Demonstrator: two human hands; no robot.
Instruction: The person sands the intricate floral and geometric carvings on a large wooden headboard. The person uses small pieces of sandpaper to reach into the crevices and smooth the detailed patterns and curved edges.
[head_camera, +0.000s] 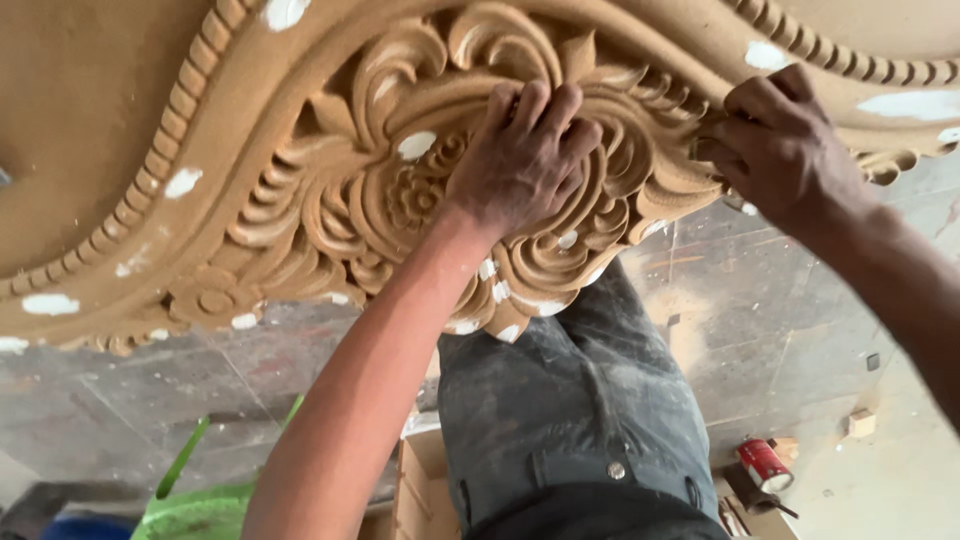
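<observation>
Left hand (520, 165) presses curled fingers on the tan carved scrollwork wooden panel (330, 190), steadying it; right hand (785, 150), at three o'clock, pinches its edge closed.

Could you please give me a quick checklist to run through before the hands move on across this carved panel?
1. Left hand braced on the carved wooden panel: ok, fingers curl over the scrollwork.
2. Right hand in contact with the carving's edge: ok; whether it holds a tool or abrasive, cannot tell.
3. White filler patches smoothed flush: not ok, many show as raised white spots.
4. Panel supported steadily: cannot tell, its support is out of view.
5. Floor underfoot tidy: not ok, a red can and a small wood block lie there.
</observation>
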